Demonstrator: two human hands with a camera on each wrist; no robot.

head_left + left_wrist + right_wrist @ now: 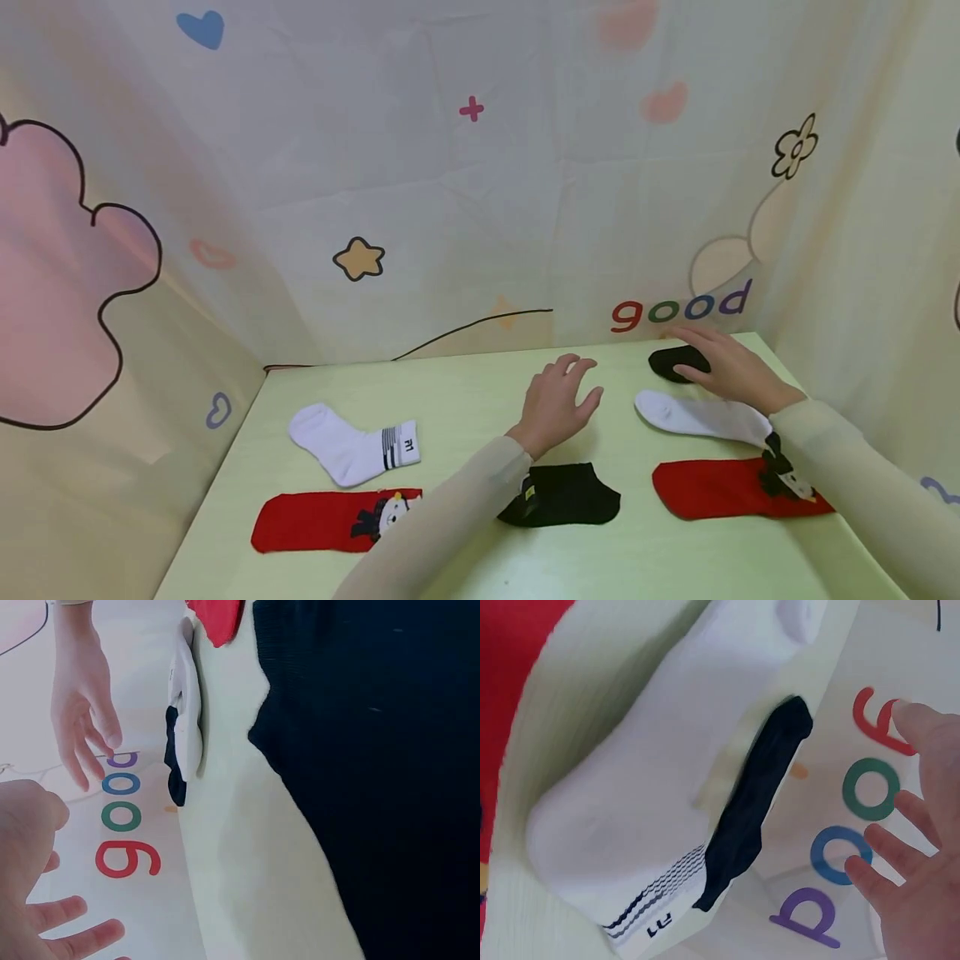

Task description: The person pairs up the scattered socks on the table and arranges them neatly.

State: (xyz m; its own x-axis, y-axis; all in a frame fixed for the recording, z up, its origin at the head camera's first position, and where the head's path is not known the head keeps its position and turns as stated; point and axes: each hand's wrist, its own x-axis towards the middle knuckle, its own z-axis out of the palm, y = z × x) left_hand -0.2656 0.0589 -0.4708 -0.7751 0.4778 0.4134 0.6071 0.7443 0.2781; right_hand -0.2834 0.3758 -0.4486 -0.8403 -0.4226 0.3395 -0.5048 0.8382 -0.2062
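Observation:
My right hand (723, 367) hovers at the back right, fingers extended over a black ankle sock (666, 364) that it partly hides. In the right wrist view the right hand (922, 840) has spread fingers and grips nothing. Just in front of that sock lies a white sock (697, 414), its cuff end hidden by the sleeve. My left hand (555, 404) is raised near the middle, loosely bent and holding nothing. Behind its forearm another black ankle sock (573, 496) lies flat; in the left wrist view this black sock (375, 765) looms large.
A red sock with a cartoon figure (705, 489) lies at the front right, partly under the right sleeve. At the left are a white striped-cuff sock (345, 446) and another red sock (307, 521). A printed curtain (480, 208) encloses the pale green table (465, 400).

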